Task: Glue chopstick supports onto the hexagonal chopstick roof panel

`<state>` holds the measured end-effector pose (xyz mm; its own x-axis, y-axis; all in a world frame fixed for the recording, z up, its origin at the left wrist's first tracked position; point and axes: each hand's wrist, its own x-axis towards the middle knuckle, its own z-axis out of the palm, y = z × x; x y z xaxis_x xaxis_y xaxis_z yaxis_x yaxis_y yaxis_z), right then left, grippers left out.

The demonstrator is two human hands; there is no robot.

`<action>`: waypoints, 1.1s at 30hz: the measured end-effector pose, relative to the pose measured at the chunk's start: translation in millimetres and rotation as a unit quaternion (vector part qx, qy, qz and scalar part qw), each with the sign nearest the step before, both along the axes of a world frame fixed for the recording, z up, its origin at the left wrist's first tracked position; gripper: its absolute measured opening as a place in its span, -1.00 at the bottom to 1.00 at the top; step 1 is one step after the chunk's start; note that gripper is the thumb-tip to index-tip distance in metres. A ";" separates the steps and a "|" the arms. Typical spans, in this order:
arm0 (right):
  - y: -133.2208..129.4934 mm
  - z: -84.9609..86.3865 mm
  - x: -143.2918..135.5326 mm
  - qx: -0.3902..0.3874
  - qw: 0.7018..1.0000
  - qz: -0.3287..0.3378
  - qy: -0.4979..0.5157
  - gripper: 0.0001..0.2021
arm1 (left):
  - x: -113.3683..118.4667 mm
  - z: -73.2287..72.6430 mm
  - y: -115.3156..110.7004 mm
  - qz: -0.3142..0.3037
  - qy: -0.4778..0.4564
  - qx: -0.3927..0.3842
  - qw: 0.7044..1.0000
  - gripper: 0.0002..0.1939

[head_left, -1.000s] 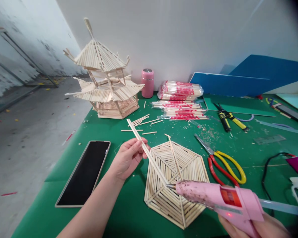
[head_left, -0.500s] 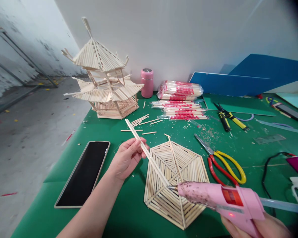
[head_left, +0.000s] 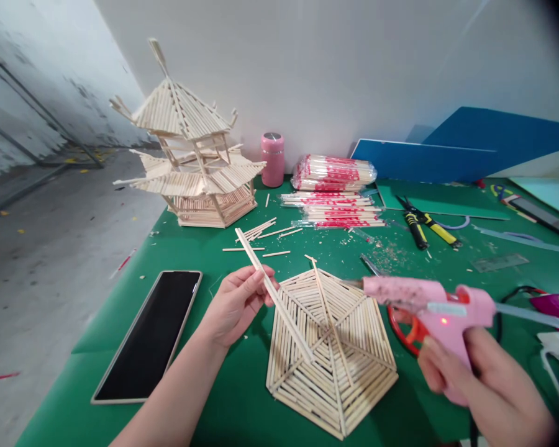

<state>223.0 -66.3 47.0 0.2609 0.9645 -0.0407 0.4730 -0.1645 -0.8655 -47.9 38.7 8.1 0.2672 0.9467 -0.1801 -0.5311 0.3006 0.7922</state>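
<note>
Between the thumb and fingers of my left hand is a pair of chopsticks lying side by side, slanting down over a flat panel. My right hand grips the handle of a pink hot glue gun, whose red light is lit. Its nozzle points left above the panel's upper right and is apart from the chopsticks. The many-sided panel, built of sticks in a web pattern, lies on the green table; a loose-looking thin stick rests across it. The gun partly hides red-and-yellow scissors.
A wooden-stick pagoda model stands at the back left beside a pink flask. Packaged chopsticks, short cut sticks and wire pliers lie farther back. A phone sits at left; blue boards lean behind.
My right hand has lifted the glue gun up and away from the lower end of the chopsticks. My left hand keeps its hold, nearly still.
</note>
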 end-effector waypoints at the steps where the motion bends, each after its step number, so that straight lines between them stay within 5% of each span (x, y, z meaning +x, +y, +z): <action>1: 10.7 2.0 6.3 -0.015 1.000 0.001 -0.003 -0.80 | 0.3 0.0 -0.2 -0.002 0.003 0.000 1.000 -0.87; 5: 61.2 -2.6 36.2 -0.015 0.998 -0.063 -0.003 -0.67 | 2.2 2.0 0.7 0.009 0.008 -0.007 1.000 -0.87; 9: 102.2 -23.9 60.6 -0.076 0.977 -0.017 -0.199 -0.67 | 2.8 3.9 1.6 0.029 0.011 -0.017 0.999 -0.87; 16: 121.1 -33.8 74.1 -0.091 0.947 -0.043 -0.305 -0.65 | 2.4 1.6 0.5 0.046 0.007 -0.029 0.998 -0.86; 20: 110.9 -18.0 37.6 -0.021 0.923 -0.037 -0.381 -0.67 | 3.8 2.0 1.0 0.046 0.005 -0.028 0.999 -0.86; 23: 100.6 -11.7 -12.9 0.003 0.938 0.140 -0.316 -0.79 | 4.8 2.4 1.7 0.044 0.002 -0.028 0.999 -0.86; 25: 97.2 -13.5 -43.3 -0.007 0.917 0.219 -0.332 -0.78 | 4.9 2.3 1.6 0.044 0.001 -0.028 0.999 -0.86; 28: 99.1 -20.7 -69.2 -0.033 0.894 0.236 -0.380 -0.75 | 4.8 1.9 1.0 0.040 0.004 -0.025 0.999 -0.86; 33: 105.7 -28.9 -72.7 -0.046 0.891 0.235 -0.386 -0.78 | 6.1 2.4 -0.2 0.033 0.008 -0.025 0.999 -0.86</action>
